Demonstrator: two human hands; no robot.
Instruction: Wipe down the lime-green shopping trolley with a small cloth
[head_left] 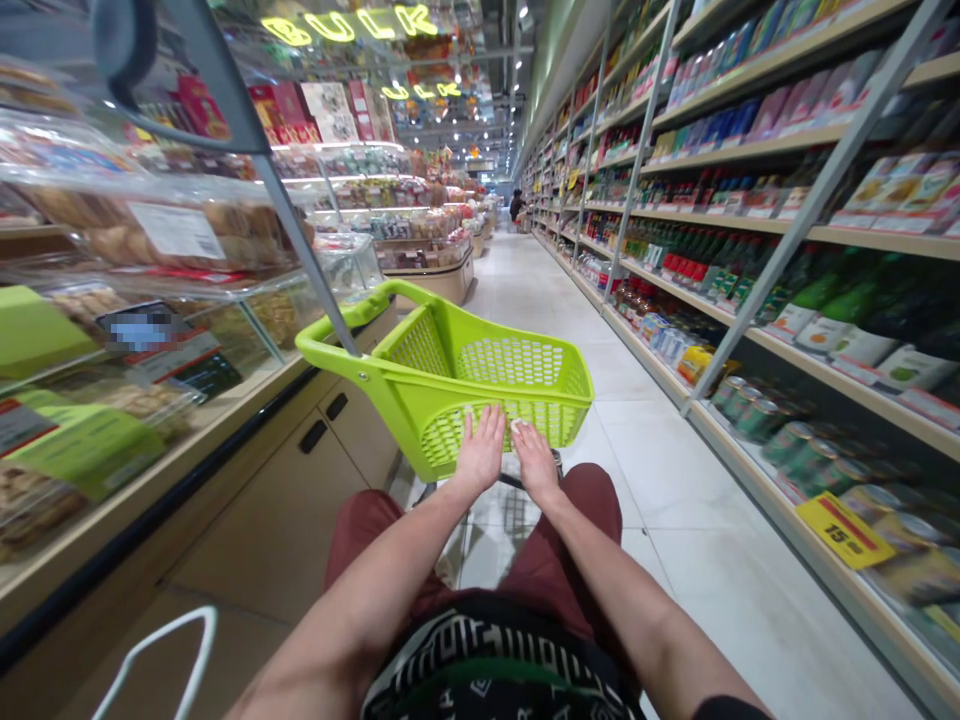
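A bright green shopping basket [517, 350] with perforated walls stands in front of me, and no goods show inside it. My left hand [481, 448] lies against its near side wall, fingers stretched out. Beside it, my right hand [534, 458] rests near the same wall with fingers extended. A small whitish bit shows at the right fingertips, too small to name. From the basket's rim a grey pole handle [300, 235] slants up to the left. Under the basket a dark metal frame is partly hidden by my hands and knees.
Shelves [750, 335] with bottles, cans and packs line the right side, with a yellow price tag [846, 530]. On the left stands a wooden counter [247, 490] with packaged food. A white wire loop [169, 630] is at lower left. A distant person [516, 208] is down the tiled aisle [517, 265].
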